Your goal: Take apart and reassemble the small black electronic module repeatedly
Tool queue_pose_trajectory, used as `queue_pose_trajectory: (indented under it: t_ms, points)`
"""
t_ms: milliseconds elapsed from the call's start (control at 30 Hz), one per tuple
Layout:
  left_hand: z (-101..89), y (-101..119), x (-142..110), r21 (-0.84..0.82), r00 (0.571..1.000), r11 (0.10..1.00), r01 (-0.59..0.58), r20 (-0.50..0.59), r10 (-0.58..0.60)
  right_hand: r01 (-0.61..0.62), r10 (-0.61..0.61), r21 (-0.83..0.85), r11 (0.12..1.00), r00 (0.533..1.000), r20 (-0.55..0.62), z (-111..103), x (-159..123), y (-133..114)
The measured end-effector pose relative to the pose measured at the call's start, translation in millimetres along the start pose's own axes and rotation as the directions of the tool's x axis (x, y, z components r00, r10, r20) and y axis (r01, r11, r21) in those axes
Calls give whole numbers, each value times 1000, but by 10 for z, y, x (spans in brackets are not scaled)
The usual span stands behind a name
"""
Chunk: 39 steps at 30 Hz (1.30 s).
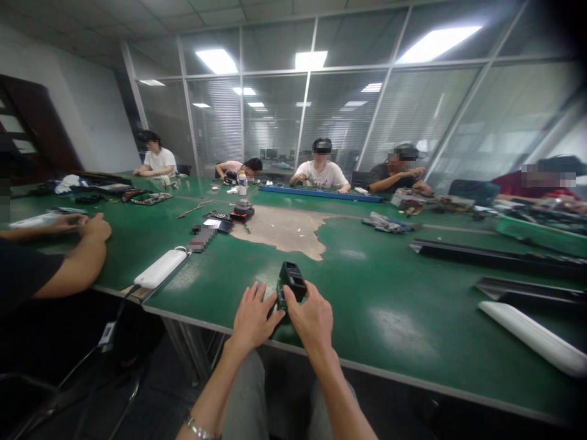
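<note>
Holding a black module (291,281) in both hands (253,319) — green table edge (389,377) just below, open room rightward.

Black boxy device (291,281), square openings, tilted upward

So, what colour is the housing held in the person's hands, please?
The housing is black, best seen in the head view.

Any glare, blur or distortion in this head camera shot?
In the head view, the ceiling lights flare white and reflect in the glass partition; the wide lens bends the table edge toward the corners, which darken; the left hand, right hand and black device look fairly sharp, while the far end of the room looks softer.
</note>
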State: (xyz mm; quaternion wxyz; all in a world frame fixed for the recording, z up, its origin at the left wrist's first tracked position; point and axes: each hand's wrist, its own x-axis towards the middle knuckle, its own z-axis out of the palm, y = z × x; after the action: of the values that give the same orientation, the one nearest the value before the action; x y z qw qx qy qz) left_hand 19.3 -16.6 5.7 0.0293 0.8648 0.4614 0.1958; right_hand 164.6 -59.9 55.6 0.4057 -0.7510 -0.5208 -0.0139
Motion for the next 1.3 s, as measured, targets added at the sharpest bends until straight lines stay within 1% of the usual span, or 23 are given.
queue_pose_trajectory:
  t_ms: [133, 300, 500, 633, 733, 900, 1000, 1133, 1300]
  points:
    - [-12, -8, -9, 2, 1000, 1000, -8, 5, 8, 9, -9, -104, 995, 1000, 2, 59, -37, -100]
    - [-24, -14, -5, -8, 1000, 1000, -8, 10, 8, 5, 5, -153, 988, 998, 66, 74, -90, -136]
    - [-15, -22, -1, 3, 1000, 1000, -1, 20, 1, 5, 9, -196, 981, 997, 72, 135, -161, -104]
    - [1, -22, 9, 9, 999, 1000, 12, 31, -12, 2, 22, -227, 974, 994, 104, 208, -215, -31]
    - [10, -21, 16, 3, 999, 1000, 9, 41, -9, 10, 14, -212, 977, 994, 111, 262, -244, 55]
    - [15, -20, 22, 7, 999, 1000, 13, 46, -13, 65, -61, -82, 994, 997, 42, 349, -218, 166]
    - [15, -23, 29, 11, 999, 1000, 13, 52, -14, 54, -52, -32, 998, 997, 53, 388, -206, 169]
    - [25, -28, 44, 26, 998, 1000, 12, 69, -14, 3, 0, -83, 997, 999, 41, 422, -246, 125]
    - [45, -33, 50, 32, 998, 999, 9, 62, -11, -29, 30, -124, 992, 1000, 4, 439, -301, 71]
